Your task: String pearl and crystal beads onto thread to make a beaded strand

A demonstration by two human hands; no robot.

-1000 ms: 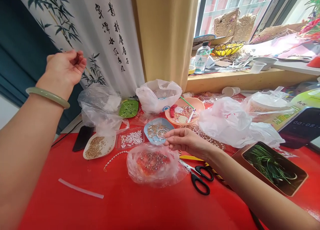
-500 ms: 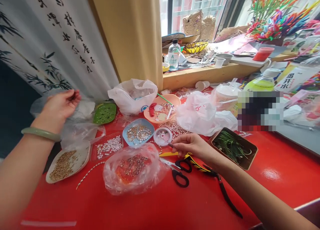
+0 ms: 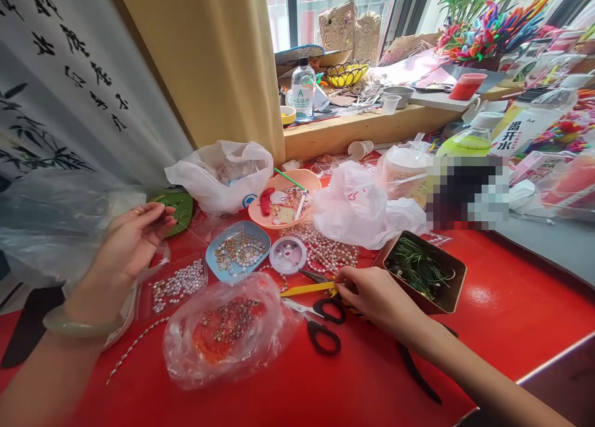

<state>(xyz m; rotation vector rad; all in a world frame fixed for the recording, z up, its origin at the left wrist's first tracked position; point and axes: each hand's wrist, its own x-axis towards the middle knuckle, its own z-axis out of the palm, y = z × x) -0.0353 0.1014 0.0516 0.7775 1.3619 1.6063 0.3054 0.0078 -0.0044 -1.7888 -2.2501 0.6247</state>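
Head view shows right fingers [image 3: 343, 284] near scissors [image 3: 310, 315].

The clear thread [image 3: 188, 228] was a super thin line up in the air on the left, slanting down to the right, and I honestly couldn't make out its far end. The yellow tool [image 3: 304, 289] was long and narrow, lying more or less sideways, right end partly hidden. Just below it were the scissors [image 3: 324, 339], lying flat, black loop handles apart, silver blades pointing left.
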